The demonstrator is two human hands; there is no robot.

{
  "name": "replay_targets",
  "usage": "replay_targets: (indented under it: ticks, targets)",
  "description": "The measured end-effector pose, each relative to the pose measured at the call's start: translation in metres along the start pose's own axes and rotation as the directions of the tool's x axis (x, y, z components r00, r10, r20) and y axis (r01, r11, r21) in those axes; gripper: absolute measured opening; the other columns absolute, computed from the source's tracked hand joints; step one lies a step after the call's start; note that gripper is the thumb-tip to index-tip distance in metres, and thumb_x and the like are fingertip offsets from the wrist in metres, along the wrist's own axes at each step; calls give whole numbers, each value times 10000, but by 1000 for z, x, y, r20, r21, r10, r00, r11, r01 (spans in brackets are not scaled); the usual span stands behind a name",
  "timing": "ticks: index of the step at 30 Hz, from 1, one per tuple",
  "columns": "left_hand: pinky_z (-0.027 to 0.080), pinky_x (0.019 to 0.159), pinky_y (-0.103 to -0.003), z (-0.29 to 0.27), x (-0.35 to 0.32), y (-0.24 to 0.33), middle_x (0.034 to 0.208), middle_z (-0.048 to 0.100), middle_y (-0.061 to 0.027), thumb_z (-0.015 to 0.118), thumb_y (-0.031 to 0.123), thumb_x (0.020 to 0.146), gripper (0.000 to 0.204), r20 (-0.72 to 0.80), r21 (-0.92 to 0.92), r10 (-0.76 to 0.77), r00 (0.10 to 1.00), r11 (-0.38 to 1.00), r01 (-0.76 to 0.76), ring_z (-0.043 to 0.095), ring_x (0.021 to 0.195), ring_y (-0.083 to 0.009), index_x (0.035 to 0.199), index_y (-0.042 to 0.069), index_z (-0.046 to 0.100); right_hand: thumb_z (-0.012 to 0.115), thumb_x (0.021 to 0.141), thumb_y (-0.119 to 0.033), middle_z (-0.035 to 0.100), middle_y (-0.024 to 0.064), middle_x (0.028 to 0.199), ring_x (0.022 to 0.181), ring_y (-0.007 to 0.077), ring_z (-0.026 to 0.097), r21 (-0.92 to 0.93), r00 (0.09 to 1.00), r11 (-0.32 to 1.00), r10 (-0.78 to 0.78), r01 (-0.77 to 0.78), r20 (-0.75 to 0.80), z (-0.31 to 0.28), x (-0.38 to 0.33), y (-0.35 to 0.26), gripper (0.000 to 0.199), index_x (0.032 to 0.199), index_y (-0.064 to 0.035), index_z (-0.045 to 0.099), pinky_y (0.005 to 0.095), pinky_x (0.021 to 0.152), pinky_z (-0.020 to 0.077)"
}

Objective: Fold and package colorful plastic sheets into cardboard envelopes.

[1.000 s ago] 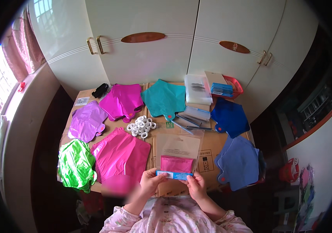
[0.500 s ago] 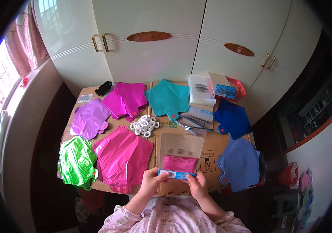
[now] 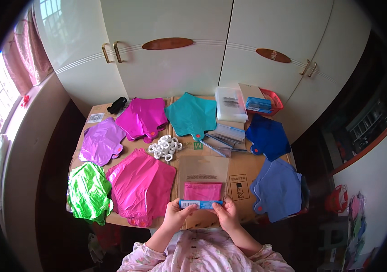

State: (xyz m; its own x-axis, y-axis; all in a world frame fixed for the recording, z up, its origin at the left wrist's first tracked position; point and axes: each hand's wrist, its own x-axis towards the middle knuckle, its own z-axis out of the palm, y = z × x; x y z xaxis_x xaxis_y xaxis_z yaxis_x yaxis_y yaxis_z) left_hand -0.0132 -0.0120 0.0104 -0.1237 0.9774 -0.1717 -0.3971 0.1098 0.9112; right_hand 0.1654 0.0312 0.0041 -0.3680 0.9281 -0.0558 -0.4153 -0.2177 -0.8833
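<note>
Above the table's near edge, both hands hold a clear plastic packet upright by its lower end. A folded pink foil piece shows inside it, and a blue printed card strip runs along the bottom. My left hand pinches the left end of the strip, thumb on the front. On the right end sits my right hand, its thumb likewise in front; the other fingers are mostly hidden behind the packet. To the left lies a stack of pink foil balloons, flat and apart from my hand.
White rolls of ribbon lie in a heap mid-table. Around them are flat foil balloons: green, purple, magenta, teal, dark blue and blue. Clear sleeves and a red basket stand far right.
The packet and both hands have shifted slightly left in view, and the packet's top is a little lower. Both hands keep their hold; the table's things stay put.
</note>
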Motion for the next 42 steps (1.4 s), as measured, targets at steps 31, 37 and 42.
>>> replay_targets:
  ticks: [31, 37, 42]
  targets:
    - [472, 571, -223, 13, -8, -4, 767, 667, -56, 687, 68, 839, 89, -126, -156, 33, 991, 986, -53, 592, 637, -86, 885, 17, 631, 534, 955, -185, 618, 0, 881, 796, 69, 574, -127, 995, 990, -66, 57, -68, 13, -5, -5, 174, 1036, -34, 562, 206, 736, 445]
    - [457, 539, -211, 14, -7, 1, 763, 669, -50, 688, 63, 836, 81, -160, -165, 7, 987, 986, -34, 597, 637, -81, 874, 14, 636, 567, 932, -113, 643, 33, 972, 850, 74, 579, -118, 995, 989, -80, 87, 60, 7, -3, -7, 153, 1051, -17, 567, 222, 801, 445]
    - [445, 522, -203, 15, -7, 0, 759, 669, -39, 697, 64, 827, 80, -189, -141, 0, 982, 990, -27, 595, 633, -73, 860, 16, 643, 578, 926, -101, 642, 22, 955, 873, 65, 568, -33, 999, 999, -40, 39, -10, 6, -4, 5, 94, 988, -31, 570, 228, 826, 440]
